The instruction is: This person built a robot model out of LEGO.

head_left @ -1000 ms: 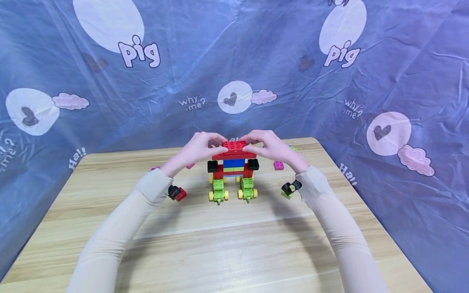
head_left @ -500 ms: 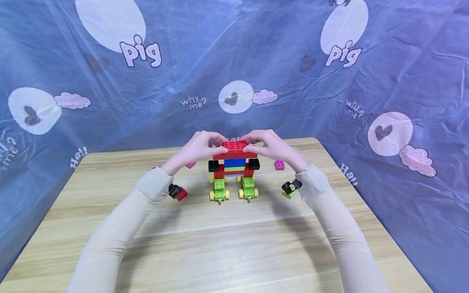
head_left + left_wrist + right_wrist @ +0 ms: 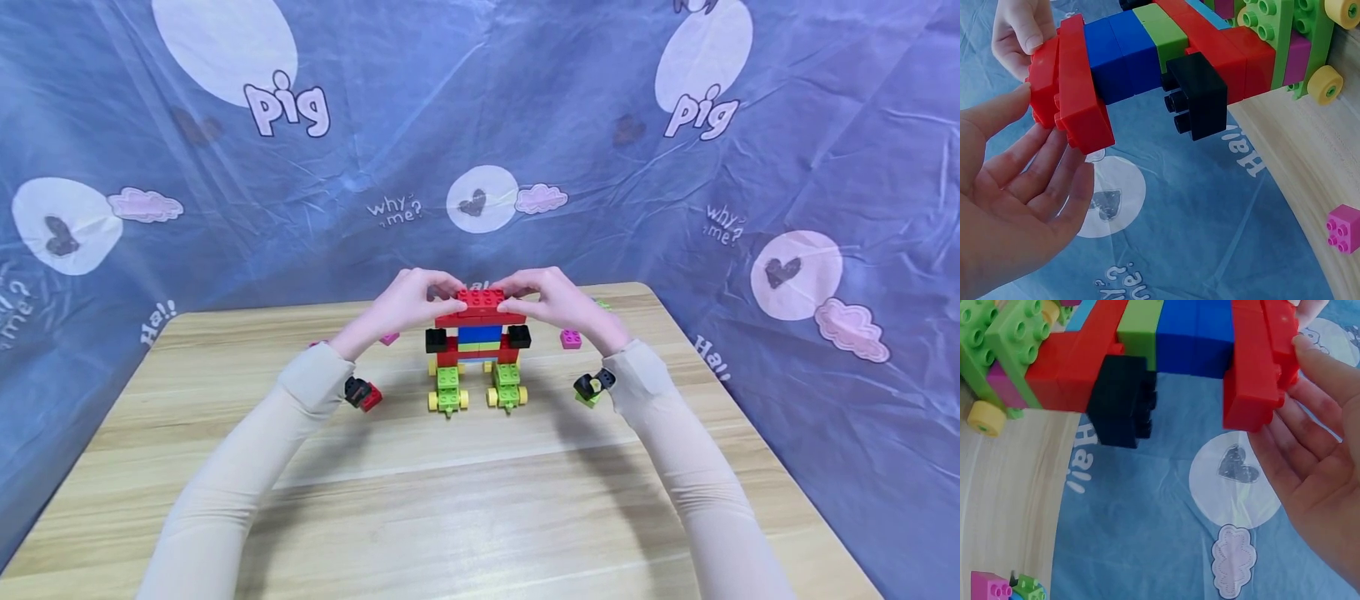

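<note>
A tall brick model stands on the table, with yellow-wheeled green bases (image 3: 447,379), blue bricks (image 3: 480,335) in its middle and black bricks (image 3: 519,337) jutting out at both sides. Across its upper part runs a wide red layer (image 3: 1082,94), topped by a red brick (image 3: 480,298) with its studs upward. My left hand (image 3: 408,298) pinches the left end of that top brick between thumb and fingers. From the other side my right hand (image 3: 551,298) pinches its right end. In both wrist views the fingertips touch the top brick and the red layer's end.
Left of the model lie a black piece (image 3: 357,391) and a red brick (image 3: 371,397). To the right are a black-and-green piece (image 3: 592,386) and a pink brick (image 3: 571,338). Another pink brick (image 3: 388,338) lies behind the left forearm. A blue printed cloth (image 3: 465,125) hangs behind the table (image 3: 465,517).
Both hands keep their hold on the top red brick, and the model stays in place. Only a slight shift of the head view shows.
</note>
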Motion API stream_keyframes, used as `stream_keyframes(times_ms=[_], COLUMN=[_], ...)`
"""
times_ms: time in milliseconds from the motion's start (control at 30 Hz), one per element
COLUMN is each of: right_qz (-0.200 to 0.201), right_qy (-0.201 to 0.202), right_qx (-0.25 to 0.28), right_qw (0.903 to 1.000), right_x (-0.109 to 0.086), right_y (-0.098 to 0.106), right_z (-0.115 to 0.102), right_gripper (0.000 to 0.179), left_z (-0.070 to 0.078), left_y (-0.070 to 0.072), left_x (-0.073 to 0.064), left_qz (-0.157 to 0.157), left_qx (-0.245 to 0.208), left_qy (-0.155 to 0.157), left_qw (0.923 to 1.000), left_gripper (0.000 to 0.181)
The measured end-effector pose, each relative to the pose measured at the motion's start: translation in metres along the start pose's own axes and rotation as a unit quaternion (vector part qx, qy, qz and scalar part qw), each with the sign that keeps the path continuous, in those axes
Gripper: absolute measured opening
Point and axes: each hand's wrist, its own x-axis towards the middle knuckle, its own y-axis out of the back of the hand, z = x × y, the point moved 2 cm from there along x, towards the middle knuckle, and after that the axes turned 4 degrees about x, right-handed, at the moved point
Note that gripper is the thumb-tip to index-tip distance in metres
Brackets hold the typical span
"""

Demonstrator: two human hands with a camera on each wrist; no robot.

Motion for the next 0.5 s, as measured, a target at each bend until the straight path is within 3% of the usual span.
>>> stream_keyframes(times_ms=[500], right_qz=[0.004], right_qy=[0.017], right_qx=[-0.032], right_qw=[0.9993], right_x=[0.0035], right_y=[0.0014], right_z=[-0.0047], right_gripper=[0.035], left_z=[-0.0016], left_y=[-0.003], left_x=[0.0006], left_qz=[0.001], left_qx=[-0.013], left_qy=[0.022], left_qw=[0.9997], left_gripper=[0.037])
